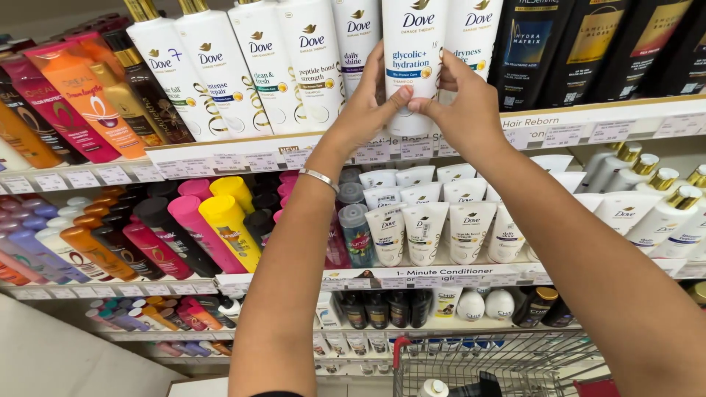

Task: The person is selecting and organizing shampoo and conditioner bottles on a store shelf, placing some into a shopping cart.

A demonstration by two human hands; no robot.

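Both hands are raised to the upper shelf and wrapped around one tall white bottle [413,51] with a blue band on its label. My left hand [365,106] grips its left side, with a silver bangle on that wrist. My right hand [463,103] grips its right side, and the thumbs meet across the bottle's lower front. The bottle stands upright in a row of similar white bottles [265,66].
Black bottles [588,44] stand to the right, orange and pink ones [73,103] to the left. White tubes [426,231] fill the shelf below, beside pink and yellow bottles [213,220]. A wire shopping cart [507,367] is at the bottom.
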